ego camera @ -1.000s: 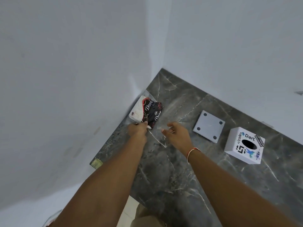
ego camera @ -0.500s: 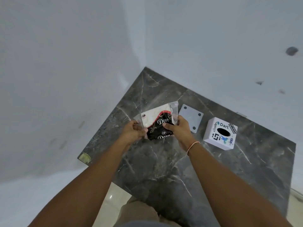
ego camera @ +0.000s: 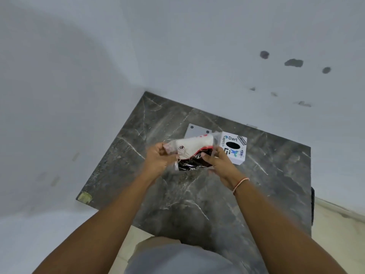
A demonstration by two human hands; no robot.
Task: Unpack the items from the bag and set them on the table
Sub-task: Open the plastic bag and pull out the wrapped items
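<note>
A clear plastic bag (ego camera: pixel 194 150) holds white, red and black packets. I hold it in the air above the middle of the dark marble table (ego camera: pixel 142 131). My left hand (ego camera: pixel 160 158) pinches the bag's left end. My right hand (ego camera: pixel 218 161) grips its right side, fingers over the black packet. The bag is tilted, its white part on top.
A white box (ego camera: pixel 235 149) with stickers and a black oval hole stands just right of the bag. A grey square plate (ego camera: pixel 194 130) with corner holes lies behind the bag, partly hidden. White walls close the table's left and far sides. A yellow patch (ego camera: pixel 85 197) marks the near left corner.
The bag has been picked up from the table's far left corner by the wall, brought toward the middle and raised. Both hands now hold it, and it has tilted with the white packet uppermost.
</note>
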